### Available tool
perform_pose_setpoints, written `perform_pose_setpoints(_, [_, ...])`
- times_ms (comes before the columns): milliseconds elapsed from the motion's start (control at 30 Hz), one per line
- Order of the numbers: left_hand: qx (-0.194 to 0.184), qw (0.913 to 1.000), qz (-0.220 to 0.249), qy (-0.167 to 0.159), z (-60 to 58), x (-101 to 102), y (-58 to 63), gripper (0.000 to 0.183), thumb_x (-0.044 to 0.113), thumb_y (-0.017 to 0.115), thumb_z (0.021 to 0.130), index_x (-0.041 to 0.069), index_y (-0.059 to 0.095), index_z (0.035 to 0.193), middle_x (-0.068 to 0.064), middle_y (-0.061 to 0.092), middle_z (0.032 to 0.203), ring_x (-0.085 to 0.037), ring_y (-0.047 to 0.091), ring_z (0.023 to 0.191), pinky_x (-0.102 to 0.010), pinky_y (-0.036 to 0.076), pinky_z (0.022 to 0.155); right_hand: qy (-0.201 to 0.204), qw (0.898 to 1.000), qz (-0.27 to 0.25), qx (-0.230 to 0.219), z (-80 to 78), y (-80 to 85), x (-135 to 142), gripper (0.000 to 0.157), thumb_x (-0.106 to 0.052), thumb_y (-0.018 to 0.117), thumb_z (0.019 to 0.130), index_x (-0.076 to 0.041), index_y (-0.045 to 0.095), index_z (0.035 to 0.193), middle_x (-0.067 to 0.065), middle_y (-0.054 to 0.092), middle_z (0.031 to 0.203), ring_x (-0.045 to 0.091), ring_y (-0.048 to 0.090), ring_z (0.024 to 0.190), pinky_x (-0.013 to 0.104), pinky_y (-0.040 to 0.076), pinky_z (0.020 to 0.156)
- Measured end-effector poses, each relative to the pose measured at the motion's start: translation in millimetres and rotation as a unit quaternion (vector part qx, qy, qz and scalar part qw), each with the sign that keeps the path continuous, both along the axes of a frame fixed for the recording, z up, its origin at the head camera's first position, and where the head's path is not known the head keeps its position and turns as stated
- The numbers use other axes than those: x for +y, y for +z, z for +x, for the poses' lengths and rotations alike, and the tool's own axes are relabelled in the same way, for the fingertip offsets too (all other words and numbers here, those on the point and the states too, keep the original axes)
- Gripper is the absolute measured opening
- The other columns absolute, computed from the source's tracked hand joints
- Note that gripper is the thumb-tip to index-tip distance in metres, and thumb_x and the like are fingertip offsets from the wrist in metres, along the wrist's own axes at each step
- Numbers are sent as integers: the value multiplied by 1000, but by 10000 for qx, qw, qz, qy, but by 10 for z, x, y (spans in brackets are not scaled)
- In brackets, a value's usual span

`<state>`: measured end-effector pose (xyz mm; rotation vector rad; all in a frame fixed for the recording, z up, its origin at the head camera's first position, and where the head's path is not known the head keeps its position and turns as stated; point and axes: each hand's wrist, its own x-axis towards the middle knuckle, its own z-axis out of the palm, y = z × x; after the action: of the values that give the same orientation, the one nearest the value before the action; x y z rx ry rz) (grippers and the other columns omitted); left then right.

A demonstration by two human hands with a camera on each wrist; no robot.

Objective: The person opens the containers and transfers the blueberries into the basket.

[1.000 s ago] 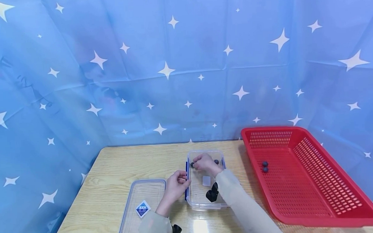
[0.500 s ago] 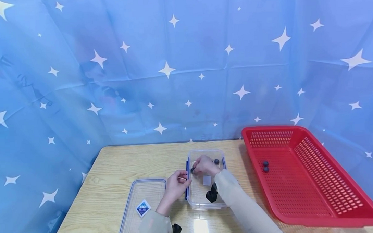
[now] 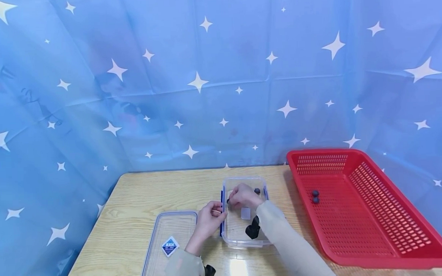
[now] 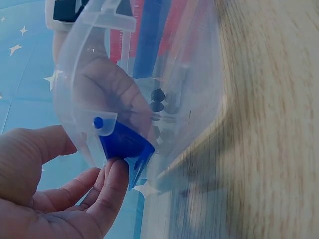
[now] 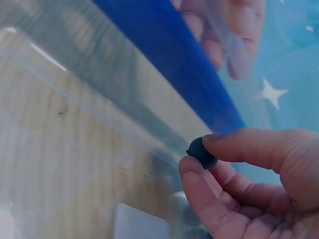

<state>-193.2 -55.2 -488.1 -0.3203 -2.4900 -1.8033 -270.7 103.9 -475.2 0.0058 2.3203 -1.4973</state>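
A clear plastic food container [image 3: 243, 243] with blue side latches stands on the table. Inside it, at the left wall, my right hand [image 3: 246, 197] pinches a blueberry [image 5: 203, 153] between thumb and fingertips; it is dark and round with a tiny pointed tip. Another blueberry [image 3: 257, 191] lies near the container's far right corner. My left hand [image 3: 207, 220] holds the container's left side, its fingertips against the hanging blue latch [image 4: 122, 142] and its thumb at the rim.
The clear lid [image 3: 178, 224] with its blue label lies flat to the left of the container. A red slotted basket [image 3: 359, 218] stands at the right, two blueberries [image 3: 315, 196] in its left part. A star-patterned curtain [image 3: 223, 93] hangs behind the wooden table [image 3: 171, 188].
My right hand has moved slightly toward me along the container's left wall, bringing the blueberry at its fingertips with it. My left hand stays where it was.
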Motion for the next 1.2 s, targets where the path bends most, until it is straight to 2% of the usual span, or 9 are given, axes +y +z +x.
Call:
perform_pose_setpoints(100, [59, 10000, 73, -22, -1, -7, -15, 26, 0, 69, 79, -9, 59, 101, -16, 63, 88, -16, 59, 71, -20, 49, 62, 11, 10000, 38, 47, -18, 88, 54, 8, 7, 66, 73, 5, 62, 79, 9, 63, 72, 16, 59, 63, 31, 53, 64])
perform_pose_setpoints(200, [343, 9992, 171, -114, 2, -22, -36, 25, 4, 68, 80, -9, 59, 99, -12, 62, 85, -14, 59, 70, -23, 50, 61, -26, 9994, 317, 144, -41, 210, 117, 11, 3, 67, 74, 4, 63, 84, 8, 65, 74, 17, 62, 66, 33, 54, 68])
perform_pose_setpoints(233, [555, 9981, 207, -171, -14, -31, -81, 24, 8, 68, 82, -6, 60, 99, -9, 62, 84, -12, 58, 69, -23, 50, 60, -62, 9991, 387, 157, -47, 251, 140, 12, 2, 68, 74, 3, 64, 86, 8, 65, 75, 17, 63, 67, 34, 54, 70])
perform_pose_setpoints(333, [758, 9966, 253, -218, -10, -38, -87, 24, 12, 67, 83, -6, 60, 98, -7, 61, 82, -9, 57, 67, -24, 50, 59, -122, 9988, 442, 172, -65, 360, 226, 16, -1, 67, 76, 3, 63, 91, 9, 66, 79, 17, 64, 69, 38, 54, 76])
perform_pose_setpoints(433, [533, 9983, 218, -119, -12, -28, -81, 23, 9, 68, 82, -5, 60, 99, -8, 62, 84, -10, 57, 68, -22, 49, 60, -74, 9989, 342, 296, -65, 466, 337, 19, -3, 66, 79, 4, 62, 95, 10, 65, 83, 17, 64, 72, 39, 53, 78])
perform_pose_setpoints(500, [196, 9997, 169, -36, 7, -16, -32, 25, 4, 69, 79, -7, 60, 100, -12, 62, 86, -13, 58, 70, -22, 49, 62, 22, 9985, 266, 475, -56, 531, 423, 20, -4, 66, 79, 5, 61, 97, 11, 64, 85, 17, 63, 72, 38, 54, 77])
perform_pose_setpoints(600, [16, 9999, 126, 17, 12, -4, -15, 25, 1, 69, 79, -7, 60, 101, -14, 62, 87, -15, 58, 71, -20, 48, 62, 190, 9970, 117, 743, -29, 621, 572, 24, -5, 66, 80, 6, 61, 101, 11, 63, 87, 16, 62, 73, 33, 54, 73])
perform_pose_setpoints(933, [43, 10000, 16, 43, -8, 1, -54, 24, -2, 68, 78, -8, 60, 100, -13, 62, 86, -16, 58, 71, -20, 48, 62, 53, 9933, -266, 1124, 59, 873, 1035, 31, -5, 66, 82, 10, 58, 107, 11, 60, 90, 14, 60, 77, 29, 53, 74])
perform_pose_setpoints(1200, [7, 10000, 82, 22, -5, 1, -56, 25, -2, 68, 78, -8, 60, 101, -14, 62, 87, -16, 58, 71, -19, 47, 61, -276, 9903, 2, 1359, 180, 1027, 1496, 40, -18, 68, 85, 6, 55, 115, 15, 60, 103, 20, 61, 88, 33, 52, 82])
